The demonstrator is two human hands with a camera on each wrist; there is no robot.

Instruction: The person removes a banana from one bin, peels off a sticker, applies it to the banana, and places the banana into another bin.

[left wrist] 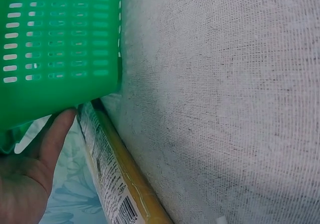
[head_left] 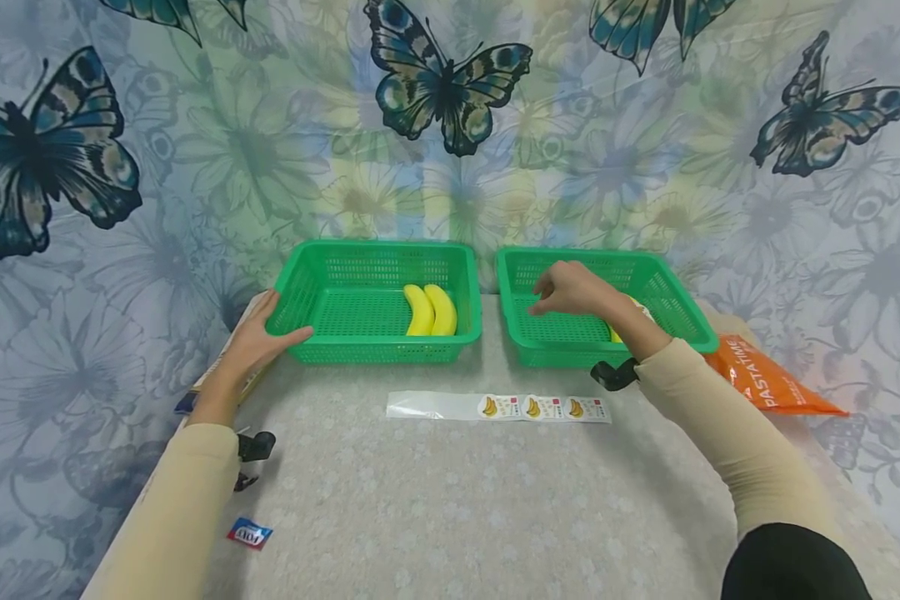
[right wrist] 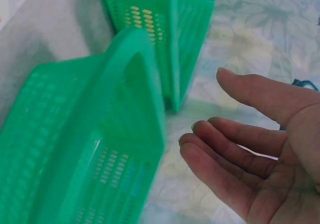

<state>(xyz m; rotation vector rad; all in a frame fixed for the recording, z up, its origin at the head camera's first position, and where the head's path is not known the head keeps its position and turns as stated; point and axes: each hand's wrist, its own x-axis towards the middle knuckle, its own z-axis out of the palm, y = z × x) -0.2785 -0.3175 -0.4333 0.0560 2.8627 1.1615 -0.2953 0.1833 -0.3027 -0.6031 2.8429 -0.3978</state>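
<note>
Two green plastic baskets stand side by side on the table. The left basket [head_left: 375, 352] [left wrist: 60, 43] holds two yellow bananas [head_left: 431, 310]. My left hand [head_left: 258, 337] [left wrist: 30, 169] rests against its left front corner, fingers along the side wall and thumb on the front wall. Over the right basket [head_left: 555, 354] [right wrist: 100, 134] hovers my right hand [head_left: 570, 290] [right wrist: 250, 139], fingers relaxed and holding nothing. A bit of another banana [head_left: 615, 336] shows behind that wrist. A clear strip of banana stickers [head_left: 498, 407] lies in front of the baskets.
An orange pasta packet [head_left: 765, 379] lies right of the right basket. A flat printed package [left wrist: 112, 179] sits under my left hand at the table's left edge. A small red and blue packet [head_left: 249, 533] lies near the front left. A butterfly-patterned cloth hangs behind.
</note>
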